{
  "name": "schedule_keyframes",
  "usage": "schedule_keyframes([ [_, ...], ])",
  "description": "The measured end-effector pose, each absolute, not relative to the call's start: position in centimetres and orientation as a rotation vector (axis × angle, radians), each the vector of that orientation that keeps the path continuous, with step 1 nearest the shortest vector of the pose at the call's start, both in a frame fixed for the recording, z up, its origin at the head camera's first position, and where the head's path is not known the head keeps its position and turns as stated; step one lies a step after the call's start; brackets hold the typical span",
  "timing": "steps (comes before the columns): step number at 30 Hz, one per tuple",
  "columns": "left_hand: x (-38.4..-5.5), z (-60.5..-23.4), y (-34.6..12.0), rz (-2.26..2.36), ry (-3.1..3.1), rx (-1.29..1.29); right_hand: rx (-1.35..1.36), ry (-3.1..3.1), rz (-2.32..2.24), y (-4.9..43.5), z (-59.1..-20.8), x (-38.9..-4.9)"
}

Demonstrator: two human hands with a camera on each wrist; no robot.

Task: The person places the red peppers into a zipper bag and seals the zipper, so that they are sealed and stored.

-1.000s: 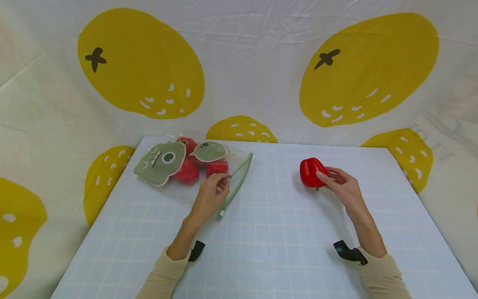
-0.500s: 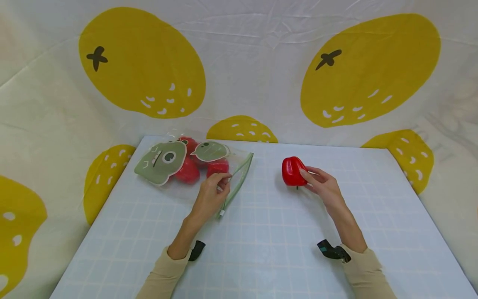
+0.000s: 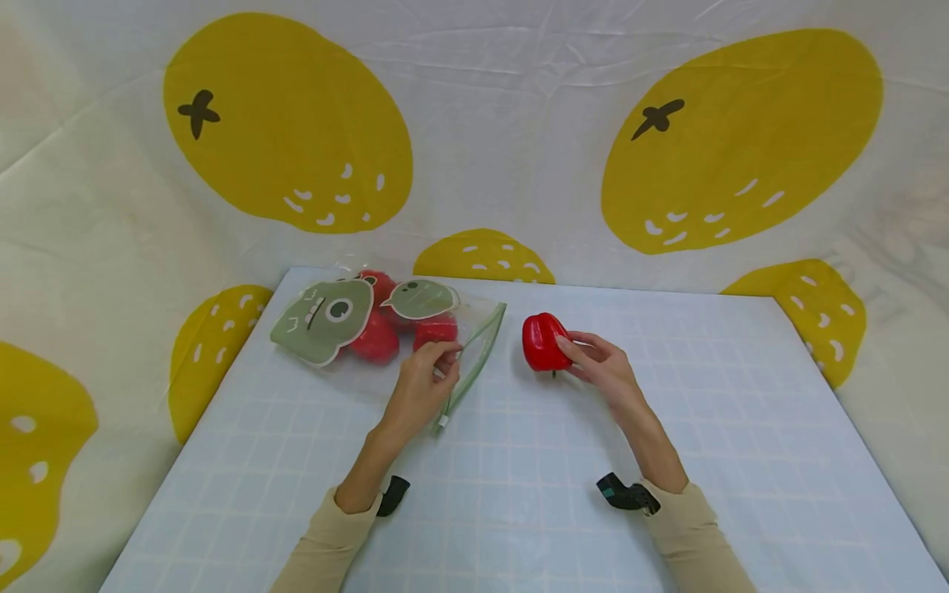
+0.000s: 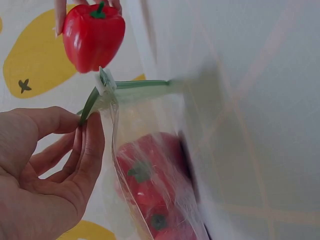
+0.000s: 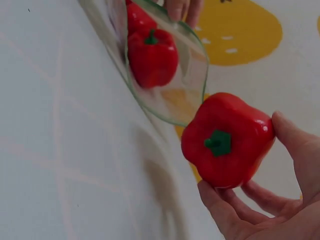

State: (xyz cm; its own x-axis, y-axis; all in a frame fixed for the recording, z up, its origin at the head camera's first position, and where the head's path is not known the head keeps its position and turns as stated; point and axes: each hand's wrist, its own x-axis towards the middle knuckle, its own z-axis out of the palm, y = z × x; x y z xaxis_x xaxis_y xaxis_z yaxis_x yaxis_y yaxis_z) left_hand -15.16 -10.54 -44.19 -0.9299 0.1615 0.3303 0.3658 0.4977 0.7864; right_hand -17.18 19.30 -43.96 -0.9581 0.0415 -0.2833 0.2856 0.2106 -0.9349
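Note:
A clear zip bag [image 3: 478, 366] with green cartoon prints and a green zip edge lies at the table's left. Inside it are several red bell peppers [image 3: 376, 339]; the right wrist view looks in through its parted mouth at a bell pepper [image 5: 152, 60]. My left hand [image 3: 423, 387] pinches the green zip edge of the bag between thumb and fingers. Just right of the bag's mouth, my right hand [image 3: 611, 375] grips a red bell pepper [image 3: 544, 342] by its side, held above the table. Its green stem [image 5: 218, 143] faces the right wrist camera.
The table [image 3: 534, 511] has a pale blue top with a white grid. Behind it hangs a white cloth [image 3: 511, 123] printed with large yellow fruit shapes. A small black camera [image 3: 626, 496] sits on the right wrist.
My right hand has carried the bell pepper leftward across the table, close to the bag's mouth. The left hand keeps its pinch on the bag's edge.

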Motion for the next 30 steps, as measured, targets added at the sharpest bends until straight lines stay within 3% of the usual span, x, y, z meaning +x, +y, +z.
schedule_keyframes([
  [30,-15.1,-43.8,-10.6,-1.39,-2.513,-0.441,0.22,2.353,-1.776,10.5,-45.6,-19.0],
])
